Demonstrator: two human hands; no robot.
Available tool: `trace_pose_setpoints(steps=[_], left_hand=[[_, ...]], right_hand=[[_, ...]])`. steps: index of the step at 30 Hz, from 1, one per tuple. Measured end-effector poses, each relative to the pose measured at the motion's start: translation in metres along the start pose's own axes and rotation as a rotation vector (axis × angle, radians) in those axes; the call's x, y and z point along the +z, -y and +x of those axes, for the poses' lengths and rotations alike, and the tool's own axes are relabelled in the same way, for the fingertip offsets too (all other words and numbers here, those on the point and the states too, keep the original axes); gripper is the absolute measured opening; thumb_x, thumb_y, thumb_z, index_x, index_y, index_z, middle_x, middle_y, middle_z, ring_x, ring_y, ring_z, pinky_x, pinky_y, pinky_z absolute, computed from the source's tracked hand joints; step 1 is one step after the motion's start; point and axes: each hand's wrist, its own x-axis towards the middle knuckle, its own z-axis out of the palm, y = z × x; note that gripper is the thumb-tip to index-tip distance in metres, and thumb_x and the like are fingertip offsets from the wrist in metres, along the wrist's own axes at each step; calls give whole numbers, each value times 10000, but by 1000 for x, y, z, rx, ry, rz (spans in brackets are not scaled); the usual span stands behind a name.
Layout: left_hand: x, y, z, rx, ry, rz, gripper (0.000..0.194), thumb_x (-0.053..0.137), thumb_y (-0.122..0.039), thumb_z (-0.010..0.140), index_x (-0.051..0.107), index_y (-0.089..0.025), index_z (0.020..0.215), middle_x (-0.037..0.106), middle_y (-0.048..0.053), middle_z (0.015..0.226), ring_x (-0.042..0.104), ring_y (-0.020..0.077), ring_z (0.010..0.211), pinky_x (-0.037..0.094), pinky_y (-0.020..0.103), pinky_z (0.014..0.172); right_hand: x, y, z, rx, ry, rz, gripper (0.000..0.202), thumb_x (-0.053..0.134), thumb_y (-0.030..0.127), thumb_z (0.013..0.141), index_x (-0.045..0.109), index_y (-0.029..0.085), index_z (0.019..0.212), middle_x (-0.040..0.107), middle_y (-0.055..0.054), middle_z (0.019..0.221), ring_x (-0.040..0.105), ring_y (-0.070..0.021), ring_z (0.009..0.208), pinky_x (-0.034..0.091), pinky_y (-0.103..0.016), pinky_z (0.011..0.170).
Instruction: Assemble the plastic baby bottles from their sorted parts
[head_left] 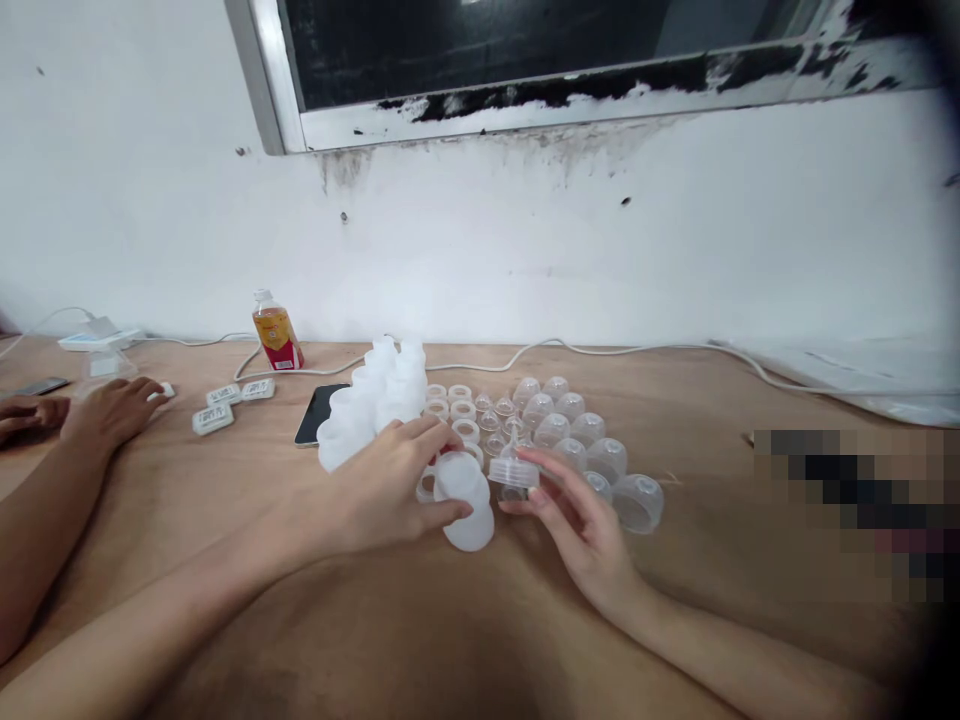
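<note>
My left hand (397,480) is closed around a frosted white round piece (459,482), its thumb across the front. A second pale round face (470,528) shows just below; whether the two are joined I cannot tell. In my right hand (581,520), pinched between thumb and fingers, is a clear ribbed screw ring with a teat (514,470). Frosted white baby bottles (390,390) stand in rows beyond my left hand. White rings (461,410), clear teats (491,420) and clear dome caps (589,430) lie in rows beyond both hands. One cap (637,502) lies tilted at the near right.
A phone (319,415) lies left of the bottles, with a drink bottle (277,332) behind it. Several small white labelled packs (214,417) are near a co-worker's hand (112,412). A white cable (525,350) runs along the wall. Clear plastic sheeting (847,375) lies at right.
</note>
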Motion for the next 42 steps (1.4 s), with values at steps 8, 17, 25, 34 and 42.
trace_pose_setpoints(steps=[8, 17, 25, 34, 42], left_hand=[[58, 1, -3, -112, -246, -479, 419, 568, -311, 712, 387, -184, 1068, 520, 64, 1067, 495, 186, 977, 409, 337, 846], [87, 5, -8, -129, -237, -713, 481, 611, -288, 687, 395, -176, 1102, 510, 69, 1121, 478, 190, 1036, 386, 318, 908], [76, 2, -8, -117, -219, -593, 487, 612, -313, 675, 431, -174, 1105, 533, 62, 1081, 502, 191, 966, 404, 321, 858], [53, 4, 0, -100, -102, -615, 428, 570, -354, 705, 491, -205, 1098, 552, 46, 1024, 496, 204, 942, 393, 327, 825], [40, 8, 6, -244, 74, -995, 407, 594, -365, 679, 515, -160, 1021, 588, 52, 930, 556, 171, 780, 442, 265, 657]], right_hand=[[1, 6, 0, 14, -53, -18, 256, 428, 248, 834, 413, 270, 1088, 449, -59, 1123, 498, -172, 994, 512, -290, 757], [3, 3, -1, 19, -53, 60, 245, 430, 259, 836, 377, 267, 1075, 447, -53, 1092, 494, -156, 971, 490, -311, 793], [-1, 11, 3, 56, -68, 20, 367, 455, 268, 824, 342, 294, 1172, 388, -41, 1206, 440, -159, 1066, 462, -290, 839], [-14, 29, 21, 90, 145, -33, 352, 518, 297, 778, 439, 270, 1120, 434, -55, 1185, 482, -181, 1039, 443, -320, 861], [-28, 29, 37, 45, 310, 7, 283, 570, 248, 748, 435, 243, 996, 457, -47, 1145, 488, -168, 1029, 413, -354, 891]])
